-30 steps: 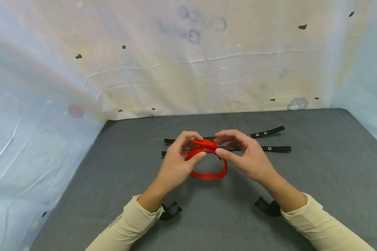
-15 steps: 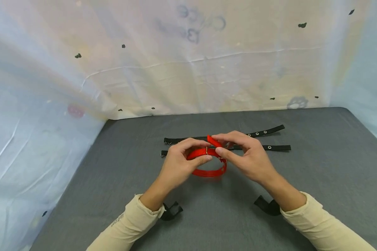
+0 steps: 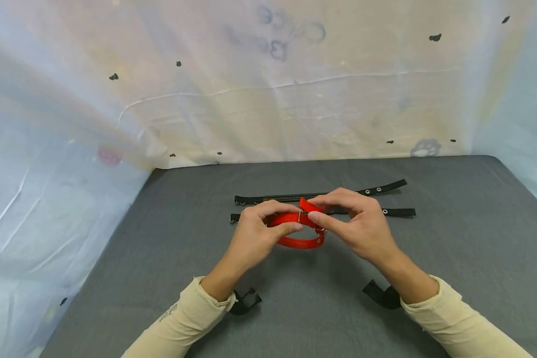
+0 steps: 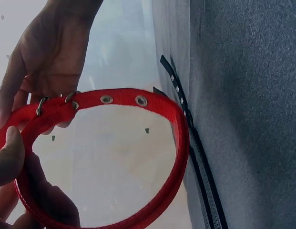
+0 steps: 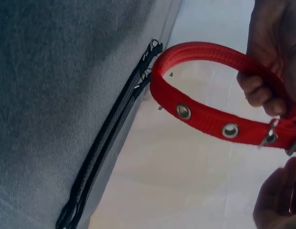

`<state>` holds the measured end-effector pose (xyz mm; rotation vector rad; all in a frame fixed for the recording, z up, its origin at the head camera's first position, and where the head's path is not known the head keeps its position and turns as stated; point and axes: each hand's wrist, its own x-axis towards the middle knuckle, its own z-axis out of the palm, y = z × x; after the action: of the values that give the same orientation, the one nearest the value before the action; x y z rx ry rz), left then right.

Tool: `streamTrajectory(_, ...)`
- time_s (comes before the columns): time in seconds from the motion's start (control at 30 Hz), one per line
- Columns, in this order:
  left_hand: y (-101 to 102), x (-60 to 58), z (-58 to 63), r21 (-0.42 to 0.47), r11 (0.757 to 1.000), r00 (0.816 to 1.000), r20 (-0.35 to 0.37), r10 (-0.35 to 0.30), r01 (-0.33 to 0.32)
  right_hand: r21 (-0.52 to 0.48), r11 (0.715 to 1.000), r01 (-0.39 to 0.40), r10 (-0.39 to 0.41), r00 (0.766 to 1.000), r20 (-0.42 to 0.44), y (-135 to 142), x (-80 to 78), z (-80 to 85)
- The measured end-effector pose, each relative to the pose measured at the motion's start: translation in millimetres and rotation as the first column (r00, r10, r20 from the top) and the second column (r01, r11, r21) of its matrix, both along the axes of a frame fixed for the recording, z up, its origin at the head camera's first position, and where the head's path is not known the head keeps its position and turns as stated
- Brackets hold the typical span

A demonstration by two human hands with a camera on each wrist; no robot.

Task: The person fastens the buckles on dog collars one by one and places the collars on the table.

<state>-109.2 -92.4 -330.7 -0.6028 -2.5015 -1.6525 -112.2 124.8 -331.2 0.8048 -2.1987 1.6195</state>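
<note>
A red dog collar (image 3: 302,243), buckled into a loop, is raised over the table between both hands. My left hand (image 3: 256,232) pinches the band on the left, thumb below and fingers above. With thumb and fingers, my right hand (image 3: 362,223) pinches the strap's free end (image 3: 310,205) beside a metal keeper. In the left wrist view, metal eyelets (image 4: 141,100) run along the collar's band (image 4: 182,143). The buckle (image 5: 270,132) shows at the right of the right wrist view, its prong at an eyelet.
Two black collars lie stretched out on the grey table (image 3: 313,308) behind the hands: a farther one (image 3: 387,188) and a nearer one (image 3: 400,212). Pale sheeting (image 3: 295,119) hangs at the back and sides. Black straps (image 3: 247,302) stick out at both wrists.
The right fingers have drawn the free end rightward and the keeper now sits farther right along the band. The loop has risen slightly; both hands still hold it.
</note>
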Motion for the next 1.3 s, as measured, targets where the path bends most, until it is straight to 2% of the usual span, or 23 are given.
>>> streamTrajectory(0.1,2,-0.7,-1.1,0.014,1.0,1.0,-0.011,-0.007,0.007,0.002,1.0,-0.008,0.008,1.0,0.003,3,-0.9,0.4)
streamTrajectory(0.2,3,-0.5,-2.3,0.011,1.0,1.0,-0.022,0.011,-0.011,0.03,1.0,-0.004,0.004,1.0,-0.005,4,-1.0,1.6)
streamTrajectory(0.4,6,1.0,-4.2,0.009,0.999,0.999,-0.008,0.044,-0.043,0.139,0.988,0.064,-0.058,0.997,-0.047,5,0.0,5.0)
streamTrajectory(0.77,7,2.4,-4.7,0.011,0.998,0.998,-0.041,0.056,-0.055,0.26,0.958,0.124,-0.12,0.992,-0.032,7,-0.5,6.6)
streamTrajectory(1.0,7,2.4,-5.2,0.01,0.998,0.996,-0.048,0.069,-0.069,0.274,0.957,0.097,-0.088,0.995,-0.045,7,-2.8,5.6)
streamTrajectory(1.3,11,1.7,-6.5,0.018,0.998,0.993,-0.103,0.057,-0.055,0.295,0.951,0.093,-0.087,0.996,-0.032,7,-1.6,4.5)
